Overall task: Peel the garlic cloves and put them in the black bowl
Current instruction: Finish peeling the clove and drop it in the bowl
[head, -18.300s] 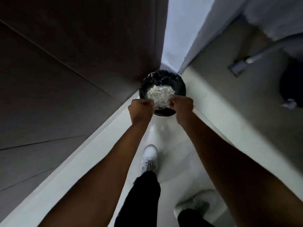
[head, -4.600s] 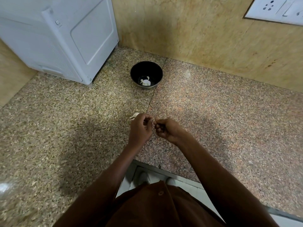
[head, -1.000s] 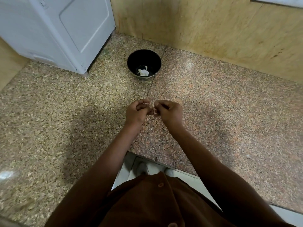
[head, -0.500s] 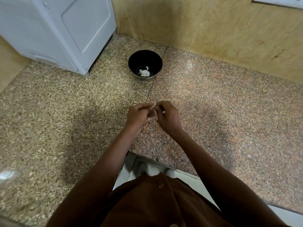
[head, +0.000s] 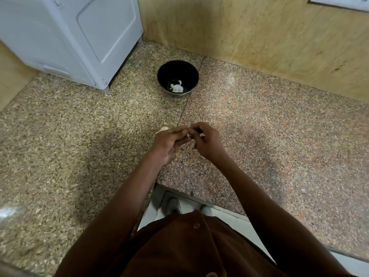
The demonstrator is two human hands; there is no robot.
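The black bowl [head: 178, 76] stands on the granite counter near the back wall, with a few pale peeled garlic cloves [head: 177, 88] at its bottom. In front of it my left hand [head: 169, 141] and my right hand [head: 207, 141] meet fingertip to fingertip above the counter. Between them they pinch a small garlic clove [head: 188, 134], mostly hidden by the fingers. Another pale garlic piece [head: 162, 129] lies on the counter just behind my left hand. Small skin flakes [head: 177, 155] lie under the hands.
A white appliance [head: 69, 35] stands at the back left, close to the bowl. A beige stone wall [head: 259, 37] runs behind the counter. The speckled counter [head: 279, 136] spreads to both sides; its front edge [head: 199, 193] is near my body.
The hands stayed together at the clove, shifting slightly between frames. My left hand's fingers have straightened somewhat and its palm is turned up. The bowl has not moved.
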